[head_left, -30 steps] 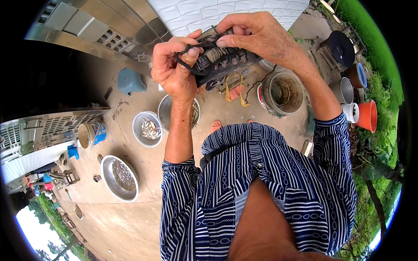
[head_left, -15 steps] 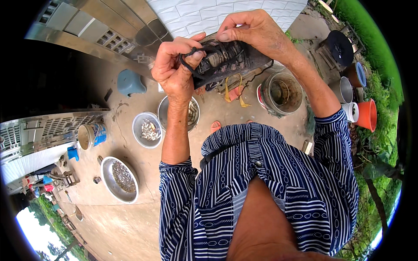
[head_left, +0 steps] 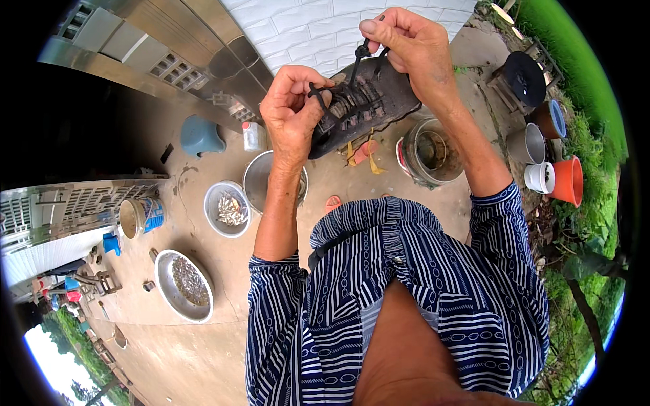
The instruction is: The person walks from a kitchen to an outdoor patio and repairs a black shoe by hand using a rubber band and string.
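A worn, dark lace-up shoe (head_left: 389, 91) hangs in the air before the white wall, its rows of lacing facing up. At the shoe's left end, my left hand (head_left: 292, 111) is closed in a pinch, with a bit of black lace between thumb and fingers. My right hand (head_left: 420, 57) is raised above the shoe's far edge. Its fingers pinch a black shoelace (head_left: 357, 64), which runs taut down to the lacing and has a knot near the fingertips. The left fingers partly hide the near end of the shoe.
Below stand a basin of small fish (head_left: 231, 211), a larger metal basin (head_left: 256, 181), and a bucket (head_left: 433, 152). An oval basin (head_left: 164, 287) lies left, beyond a blue stool (head_left: 200, 135). Several pots and an orange bucket (head_left: 569, 181) line the grass at right.
My right hand has lifted off the shoe and drawn a knotted lace upward. The shoe has shifted right and tilted, showing more of its side. My left hand has moved slightly right.
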`<action>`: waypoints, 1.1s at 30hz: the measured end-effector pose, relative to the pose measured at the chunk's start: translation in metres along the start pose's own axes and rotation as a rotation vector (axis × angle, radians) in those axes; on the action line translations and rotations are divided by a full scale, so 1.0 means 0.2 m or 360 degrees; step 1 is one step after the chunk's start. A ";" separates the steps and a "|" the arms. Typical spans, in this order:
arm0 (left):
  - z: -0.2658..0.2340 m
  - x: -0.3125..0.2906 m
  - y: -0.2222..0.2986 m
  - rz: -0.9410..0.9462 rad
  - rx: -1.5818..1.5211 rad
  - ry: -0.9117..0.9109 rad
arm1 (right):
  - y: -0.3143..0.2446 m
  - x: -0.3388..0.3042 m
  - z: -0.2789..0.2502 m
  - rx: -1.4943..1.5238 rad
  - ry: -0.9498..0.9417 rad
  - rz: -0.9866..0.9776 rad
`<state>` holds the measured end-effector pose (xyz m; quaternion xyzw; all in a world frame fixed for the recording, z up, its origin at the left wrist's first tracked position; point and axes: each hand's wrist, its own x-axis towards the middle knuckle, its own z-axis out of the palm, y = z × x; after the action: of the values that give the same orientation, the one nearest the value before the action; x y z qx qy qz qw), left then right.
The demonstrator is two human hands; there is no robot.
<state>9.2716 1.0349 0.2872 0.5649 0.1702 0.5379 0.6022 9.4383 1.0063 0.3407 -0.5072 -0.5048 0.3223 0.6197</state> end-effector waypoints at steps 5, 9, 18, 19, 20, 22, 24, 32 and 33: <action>0.02 0.02 -0.02 -0.0120 0.0079 -0.0082 | 0.02 -0.03 0.04 -0.0153 -0.0219 -0.0015; 0.04 0.06 0.00 -0.0151 0.0236 -0.0115 | 0.06 -0.04 0.07 -0.0185 -0.0299 -0.0393; 0.05 0.03 0.00 -0.0247 0.0227 0.0071 | 0.08 -0.07 0.05 -0.0127 -0.0416 -0.0020; 0.07 0.04 0.00 -0.0255 0.0242 0.0053 | 0.08 -0.08 0.06 -0.0120 -0.0406 0.0009; 0.07 0.04 0.01 -0.0286 0.0186 0.0040 | 0.08 -0.08 0.06 -0.0123 -0.0368 -0.0009; 0.08 0.05 0.01 -0.0348 0.0072 0.0015 | 0.08 -0.09 0.06 -0.0129 -0.0293 -0.0044; 0.09 0.04 0.00 -0.0359 0.0007 -0.0001 | 0.07 -0.08 0.04 -0.0052 -0.0181 -0.0030; 0.10 0.00 0.03 -0.0389 -0.0323 0.0142 | 0.01 0.09 -0.16 0.0472 0.0319 0.0119; 0.07 0.02 -0.01 -0.0313 -0.0281 0.0157 | 0.04 0.11 -0.19 0.0322 0.0342 0.0095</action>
<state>9.2855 1.0314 0.2910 0.4633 0.2060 0.5162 0.6902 9.4821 1.0173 0.3398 -0.4886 -0.3852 0.3336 0.7082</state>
